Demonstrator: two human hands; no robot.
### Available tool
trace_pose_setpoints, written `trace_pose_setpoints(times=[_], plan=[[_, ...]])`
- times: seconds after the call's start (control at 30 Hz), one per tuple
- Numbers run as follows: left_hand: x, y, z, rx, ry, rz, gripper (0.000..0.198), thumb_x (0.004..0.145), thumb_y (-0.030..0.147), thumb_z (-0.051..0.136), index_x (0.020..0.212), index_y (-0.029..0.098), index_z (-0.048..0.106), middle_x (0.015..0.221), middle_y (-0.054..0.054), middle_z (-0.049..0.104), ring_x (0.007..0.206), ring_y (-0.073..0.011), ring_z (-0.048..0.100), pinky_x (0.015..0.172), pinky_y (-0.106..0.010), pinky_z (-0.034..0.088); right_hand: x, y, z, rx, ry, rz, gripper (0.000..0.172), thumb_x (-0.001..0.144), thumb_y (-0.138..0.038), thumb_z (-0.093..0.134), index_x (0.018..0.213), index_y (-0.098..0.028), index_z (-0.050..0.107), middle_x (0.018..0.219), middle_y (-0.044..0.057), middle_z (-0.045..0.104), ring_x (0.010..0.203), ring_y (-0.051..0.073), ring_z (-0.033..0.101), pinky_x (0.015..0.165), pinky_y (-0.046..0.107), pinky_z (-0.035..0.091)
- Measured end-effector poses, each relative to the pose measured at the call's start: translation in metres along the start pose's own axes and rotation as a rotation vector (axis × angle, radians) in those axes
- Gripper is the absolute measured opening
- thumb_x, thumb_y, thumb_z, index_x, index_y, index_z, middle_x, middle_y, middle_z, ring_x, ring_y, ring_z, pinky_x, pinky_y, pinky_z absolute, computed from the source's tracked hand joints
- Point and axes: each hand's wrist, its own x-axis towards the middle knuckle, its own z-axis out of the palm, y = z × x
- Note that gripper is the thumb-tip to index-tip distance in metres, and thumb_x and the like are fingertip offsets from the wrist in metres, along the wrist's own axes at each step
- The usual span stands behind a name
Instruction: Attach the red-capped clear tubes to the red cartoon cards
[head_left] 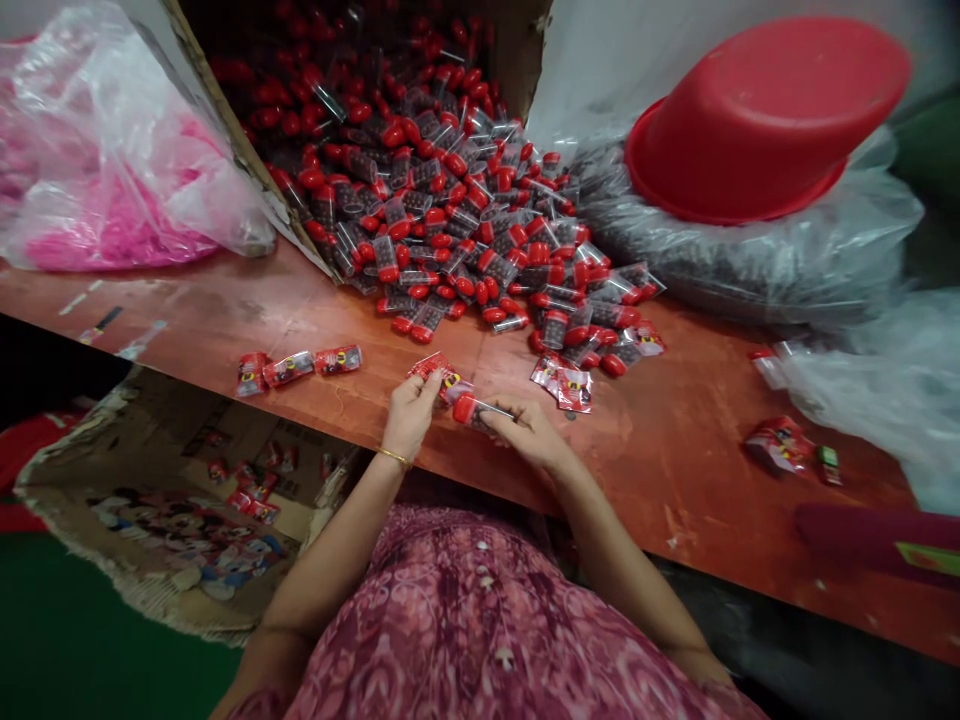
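Left grip (pixel 411 415) closes on a red printed sachet (pixel 430 366), and right grip (pixel 525 432) pinches a clear red-capped tube (pixel 471 409) beside it, both just over the near edge of the counter (pixel 675 470). Toward the far edge, loose capped tubes (pixel 450 235) spill from a cardboard box (pixel 517 50). Three filled sachets (pixel 298 368) lie off to my left, and a red basin (pixel 765 120) sits tilted at the far right corner.

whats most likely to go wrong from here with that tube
The clear red-capped tube in the right hand is close to the table edge, so it might slip down onto the printed cardboard below. Loose tubes in the spilled pile could also roll among the red packets lying against it.
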Motion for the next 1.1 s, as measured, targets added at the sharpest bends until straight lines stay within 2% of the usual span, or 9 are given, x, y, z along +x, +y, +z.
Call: trace_pose_setpoints(times=[0.23, 0.37, 0.57, 0.7, 0.8, 0.9, 0.97, 1.1], plan=[[0.005, -0.008, -0.005, 0.118, 0.030, 0.043, 0.039, 0.071, 0.050, 0.064, 0.055, 0.016, 0.053, 0.049, 0.003, 0.051, 0.053, -0.0101, 0.049, 0.053, -0.022, 0.038, -0.006, -0.003, -0.002, 0.040, 0.035, 0.019, 0.022, 0.072, -0.037, 0.054, 0.072, -0.016, 0.060, 0.055, -0.003, 0.049, 0.047, 0.008, 0.042, 0.045, 0.021, 0.032], [0.005, -0.011, -0.008, 0.189, -0.004, 0.101, 0.041, 0.072, 0.049, 0.063, 0.051, 0.016, 0.050, 0.047, 0.004, 0.045, 0.050, -0.0084, 0.043, 0.050, -0.021, 0.034, -0.004, -0.003, 0.001, 0.023, 0.040, 0.027, 0.022, 0.072, -0.037, 0.056, 0.071, -0.016, 0.061, 0.056, -0.003, 0.049, 0.048, 0.008, 0.042, 0.045, 0.021, 0.033], [-0.002, -0.004, -0.002, 0.107, -0.100, 0.055, 0.035, 0.070, 0.047, 0.065, 0.061, 0.014, 0.060, 0.056, 0.003, 0.056, 0.055, -0.0084, 0.049, 0.057, -0.022, 0.040, -0.004, 0.001, 0.005, 0.069, 0.083, 0.065, 0.028, 0.071, -0.043, 0.059, 0.075, -0.016, 0.063, 0.056, -0.003, 0.052, 0.047, 0.008, 0.043, 0.044, 0.021, 0.036], [-0.006, -0.003, 0.004, 0.048, -0.119, -0.005, 0.030, 0.059, 0.037, 0.076, 0.074, 0.013, 0.067, 0.066, 0.001, 0.065, 0.059, -0.0093, 0.055, 0.063, -0.023, 0.045, -0.002, 0.005, 0.007, 0.149, 0.090, 0.072, 0.033, 0.069, -0.049, 0.061, 0.078, -0.017, 0.063, 0.055, -0.004, 0.052, 0.044, 0.007, 0.042, 0.041, 0.020, 0.036], [-0.008, -0.008, 0.008, -0.088, -0.062, -0.046, 0.034, 0.052, 0.032, 0.080, 0.077, 0.013, 0.067, 0.073, -0.001, 0.069, 0.064, -0.0105, 0.060, 0.070, -0.025, 0.047, 0.002, 0.009, 0.014, 0.200, 0.234, 0.068, 0.038, 0.067, -0.054, 0.061, 0.076, -0.018, 0.059, 0.050, -0.006, 0.048, 0.039, 0.006, 0.038, 0.037, 0.020, 0.033], [-0.011, -0.013, 0.015, -0.221, 0.024, -0.079, 0.037, 0.049, 0.031, 0.082, 0.076, 0.013, 0.066, 0.070, 0.000, 0.069, 0.063, -0.0089, 0.060, 0.072, -0.024, 0.047, 0.005, 0.013, 0.028, 0.232, 0.401, 0.052, 0.040, 0.069, -0.057, 0.059, 0.075, -0.019, 0.055, 0.046, -0.008, 0.043, 0.035, 0.006, 0.035, 0.036, 0.020, 0.032], [-0.015, -0.015, 0.020, -0.289, 0.053, -0.100, 0.037, 0.048, 0.031, 0.082, 0.075, 0.014, 0.065, 0.066, 0.002, 0.067, 0.060, -0.0073, 0.058, 0.070, -0.022, 0.046, 0.005, 0.015, 0.037, 0.262, 0.466, 0.050, 0.040, 0.072, -0.058, 0.056, 0.076, -0.019, 0.052, 0.047, -0.008, 0.043, 0.035, 0.005, 0.035, 0.036, 0.020, 0.030], [-0.021, -0.017, 0.028, -0.385, 0.032, -0.109, 0.040, 0.049, 0.033, 0.083, 0.079, 0.014, 0.065, 0.066, 0.004, 0.065, 0.055, -0.0036, 0.053, 0.058, -0.017, 0.041, 0.006, 0.017, 0.043, 0.277, 0.543, 0.029, 0.040, 0.077, -0.059, 0.050, 0.074, -0.020, 0.048, 0.053, -0.007, 0.045, 0.036, 0.005, 0.033, 0.035, 0.020, 0.027]])
